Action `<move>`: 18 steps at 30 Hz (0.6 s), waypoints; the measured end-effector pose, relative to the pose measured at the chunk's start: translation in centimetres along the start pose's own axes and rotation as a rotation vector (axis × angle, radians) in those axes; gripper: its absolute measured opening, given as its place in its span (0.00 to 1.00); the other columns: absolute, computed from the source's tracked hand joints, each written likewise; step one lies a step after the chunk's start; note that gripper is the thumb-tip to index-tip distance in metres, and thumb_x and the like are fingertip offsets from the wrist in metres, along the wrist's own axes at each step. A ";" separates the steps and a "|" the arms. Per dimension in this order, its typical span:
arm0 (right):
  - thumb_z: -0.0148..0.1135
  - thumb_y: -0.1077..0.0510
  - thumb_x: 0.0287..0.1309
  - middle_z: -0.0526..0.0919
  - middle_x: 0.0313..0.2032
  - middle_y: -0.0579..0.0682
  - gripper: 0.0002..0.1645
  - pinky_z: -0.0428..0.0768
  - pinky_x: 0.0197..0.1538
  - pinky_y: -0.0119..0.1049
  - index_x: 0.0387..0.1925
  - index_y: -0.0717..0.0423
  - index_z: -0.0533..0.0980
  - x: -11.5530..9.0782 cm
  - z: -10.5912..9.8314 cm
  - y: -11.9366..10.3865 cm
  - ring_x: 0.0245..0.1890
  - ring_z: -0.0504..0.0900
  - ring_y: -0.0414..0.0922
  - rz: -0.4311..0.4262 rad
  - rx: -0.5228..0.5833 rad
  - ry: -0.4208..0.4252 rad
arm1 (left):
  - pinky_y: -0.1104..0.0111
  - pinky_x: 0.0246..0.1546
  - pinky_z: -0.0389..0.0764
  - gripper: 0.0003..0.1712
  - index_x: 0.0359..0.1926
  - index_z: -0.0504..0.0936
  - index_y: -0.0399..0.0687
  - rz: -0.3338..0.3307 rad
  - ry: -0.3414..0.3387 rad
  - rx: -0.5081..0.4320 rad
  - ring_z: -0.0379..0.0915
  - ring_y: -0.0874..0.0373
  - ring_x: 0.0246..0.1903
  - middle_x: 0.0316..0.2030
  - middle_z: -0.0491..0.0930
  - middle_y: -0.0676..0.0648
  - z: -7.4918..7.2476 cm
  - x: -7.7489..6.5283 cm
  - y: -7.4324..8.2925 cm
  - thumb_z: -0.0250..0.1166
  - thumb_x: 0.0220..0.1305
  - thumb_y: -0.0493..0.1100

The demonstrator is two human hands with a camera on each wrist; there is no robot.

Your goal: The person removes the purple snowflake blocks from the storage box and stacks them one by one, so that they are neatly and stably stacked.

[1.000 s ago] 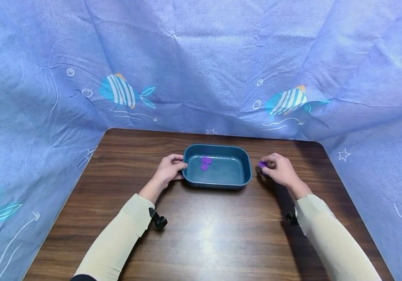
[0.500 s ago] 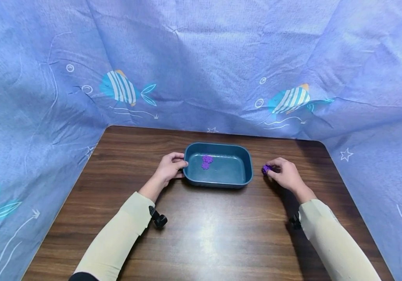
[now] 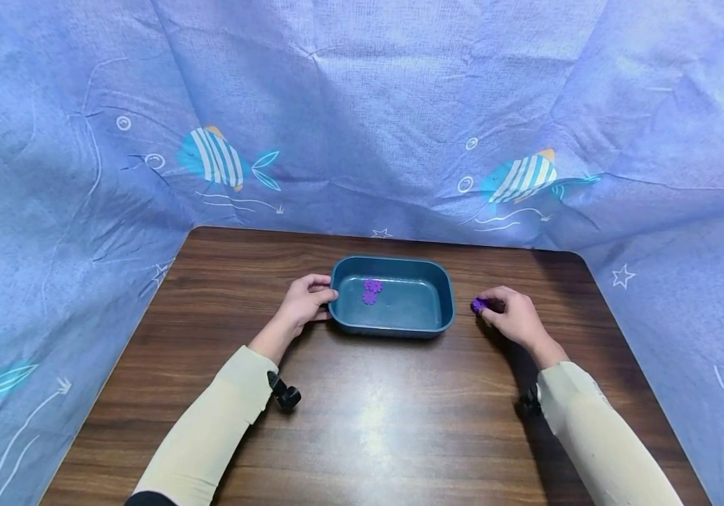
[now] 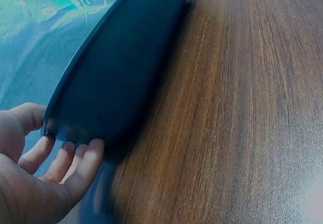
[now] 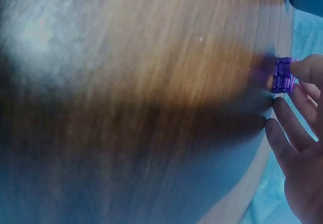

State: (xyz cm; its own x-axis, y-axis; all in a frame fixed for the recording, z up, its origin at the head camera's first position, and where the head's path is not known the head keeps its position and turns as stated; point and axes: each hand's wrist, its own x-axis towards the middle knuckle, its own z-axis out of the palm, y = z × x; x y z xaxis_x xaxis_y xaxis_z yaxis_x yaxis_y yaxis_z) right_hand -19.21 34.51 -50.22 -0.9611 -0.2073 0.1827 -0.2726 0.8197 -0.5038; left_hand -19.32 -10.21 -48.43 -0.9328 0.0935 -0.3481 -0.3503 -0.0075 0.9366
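My left hand (image 3: 301, 303) grips the left end of a dark teal rectangular basin (image 3: 393, 330), its thumb at the rim and its fingers against the outside wall (image 4: 121, 67). Several small purple flower-shaped plastic discs (image 3: 370, 298) lie flat inside, towards the left of its floor. To the right of the basin, my right hand (image 3: 514, 316) pinches a short stack of the same purple discs (image 5: 282, 75) between thumb and fingers. The stack is at or just above the tabletop; I cannot tell if it touches.
A brown wood-grain table (image 3: 362, 422) bears the basin near its far edge. Blue cloth (image 3: 362, 126) printed with fish hangs behind and along both sides. A black wrist camera mount (image 3: 285, 393) sits on the left sleeve, and another (image 3: 530, 400) on the right.
My right hand has shifted a little to the right and nearer, away from the basin, with the purple discs still pinched. The left hand and the basin stay in place.
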 end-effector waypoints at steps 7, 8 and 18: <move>0.72 0.64 0.57 0.87 0.47 0.59 0.15 0.82 0.52 0.55 0.47 0.60 0.84 -0.2 0.0 -0.1 0.46 0.85 0.56 0.022 0.016 -0.017 | 0.61 0.39 0.91 0.27 0.65 0.74 0.38 0.002 -0.002 0.010 0.82 0.48 0.48 0.49 0.78 0.43 0.0 0.1 -0.2 0.67 0.66 0.34; 0.72 0.64 0.57 0.87 0.47 0.59 0.15 0.82 0.52 0.55 0.47 0.60 0.84 -0.2 0.0 -0.1 0.46 0.85 0.56 0.023 0.019 -0.017 | 0.61 0.39 0.91 0.27 0.65 0.74 0.38 0.002 -0.001 0.010 0.82 0.48 0.48 0.49 0.78 0.43 0.0 0.1 -0.2 0.67 0.66 0.34; 0.71 0.63 0.57 0.86 0.48 0.60 0.16 0.82 0.52 0.56 0.48 0.61 0.84 -0.4 -0.1 -0.3 0.47 0.84 0.58 0.034 0.025 -0.014 | 0.62 0.40 0.90 0.26 0.65 0.74 0.39 -0.006 0.005 0.017 0.81 0.50 0.47 0.50 0.78 0.42 0.1 -0.1 -0.1 0.67 0.67 0.34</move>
State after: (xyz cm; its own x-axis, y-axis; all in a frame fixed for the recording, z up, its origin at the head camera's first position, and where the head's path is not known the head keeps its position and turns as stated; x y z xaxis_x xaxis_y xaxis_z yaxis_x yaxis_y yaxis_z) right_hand -18.78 34.40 -50.08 -0.9702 -0.1872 0.1537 -0.2409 0.8126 -0.5307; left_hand -19.21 -10.15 -48.47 -0.9310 0.0882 -0.3541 -0.3547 0.0102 0.9349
